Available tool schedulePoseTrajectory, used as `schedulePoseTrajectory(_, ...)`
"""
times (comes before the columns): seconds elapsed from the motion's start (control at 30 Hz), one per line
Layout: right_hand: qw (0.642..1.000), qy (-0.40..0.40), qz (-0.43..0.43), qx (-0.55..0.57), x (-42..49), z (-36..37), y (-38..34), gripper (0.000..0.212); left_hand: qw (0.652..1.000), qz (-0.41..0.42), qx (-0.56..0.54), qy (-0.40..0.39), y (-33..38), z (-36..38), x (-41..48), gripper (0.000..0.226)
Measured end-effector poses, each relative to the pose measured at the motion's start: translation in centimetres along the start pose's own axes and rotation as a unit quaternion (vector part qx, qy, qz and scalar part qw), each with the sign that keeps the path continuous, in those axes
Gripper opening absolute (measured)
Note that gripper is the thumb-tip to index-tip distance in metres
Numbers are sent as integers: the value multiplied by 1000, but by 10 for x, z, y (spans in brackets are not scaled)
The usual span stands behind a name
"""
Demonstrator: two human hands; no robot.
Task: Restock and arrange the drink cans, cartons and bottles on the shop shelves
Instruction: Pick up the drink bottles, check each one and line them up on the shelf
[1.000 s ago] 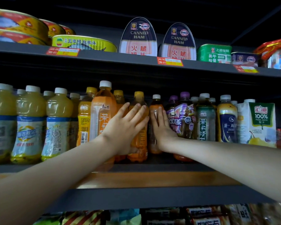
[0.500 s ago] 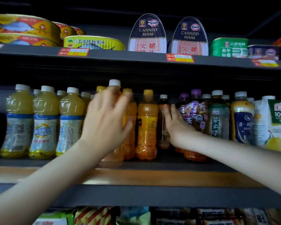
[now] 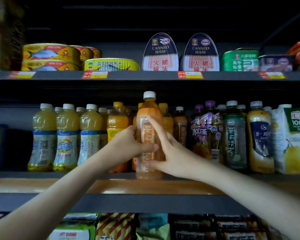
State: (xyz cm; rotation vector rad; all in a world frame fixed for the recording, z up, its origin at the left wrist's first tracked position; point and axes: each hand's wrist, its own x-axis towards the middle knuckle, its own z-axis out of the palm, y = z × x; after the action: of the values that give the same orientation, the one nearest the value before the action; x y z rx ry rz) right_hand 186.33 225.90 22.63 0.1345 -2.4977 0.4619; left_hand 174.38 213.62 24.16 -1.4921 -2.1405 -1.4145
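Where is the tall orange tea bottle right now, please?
Head view, centre: the orange tea bottle stands at the shelf's front edge, held by left hand and right hand.

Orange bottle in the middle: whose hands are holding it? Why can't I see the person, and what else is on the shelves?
There is no machine here. A person wears a camera on their head, so you see what they see: only their arms and hands. The left hand and the right hand both grip the orange bottle with the white cap, low at the front of the drinks shelf. Yellow juice bottles stand to its left. Dark tea bottles and a pear juice carton stand to its right. The shelf above holds fish tins and canned ham tins.
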Motion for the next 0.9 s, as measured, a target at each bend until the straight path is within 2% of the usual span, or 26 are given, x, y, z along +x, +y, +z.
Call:
schedulePoseTrajectory(0.17, 996, 78, 40, -30, -18, -14, 14, 117, 995, 75, 29, -53, 16, 31, 11, 48)
schedulePoseTrajectory(0.23, 993, 92, 55, -40, -24, -23, 23, 118, 988, 113, 67, -77, 19, 40, 17, 61)
schedulePoseTrajectory(0.3, 991, 95, 75, -57, -30, -31, 31, 120, 972, 172, 146, -65, 16, 46, 25, 66)
schedulePoseTrajectory(0.37, 988, 89, 101, -82, -33, -37, 37, 121, 932, 255, 259, 4, 10, 47, 30, 65)
schedulePoseTrajectory(0.43, 982, 74, 132, -115, -31, -44, 43, 123, 865, 329, 369, 79, -2, 48, 40, 73)
schedulePoseTrajectory(0.53, 970, 43, 169, -167, -24, -51, 51, 127, 819, 296, 485, 74, -12, 50, 48, 111)
schedulePoseTrajectory(0.57, 969, 36, 173, -172, -21, -51, 53, 128, 809, 277, 514, 62, -14, 51, 51, 117)
schedulePoseTrajectory(0.63, 968, 28, 181, -174, -14, -49, 58, 130, 787, 242, 566, 48, -17, 51, 53, 120)
schedulePoseTrajectory(0.77, 955, 28, 219, -198, 2, -40, 66, 129, 798, 213, 562, 43, -21, 53, 58, 122)
schedulePoseTrajectory(0.83, 941, 16, 225, -254, 7, -36, 67, 125, 793, 208, 571, 41, -23, 54, 58, 122)
schedulePoseTrajectory(0.9, 909, 21, 191, -369, 7, -33, 66, 119, 789, 211, 575, 41, -24, 53, 58, 121)
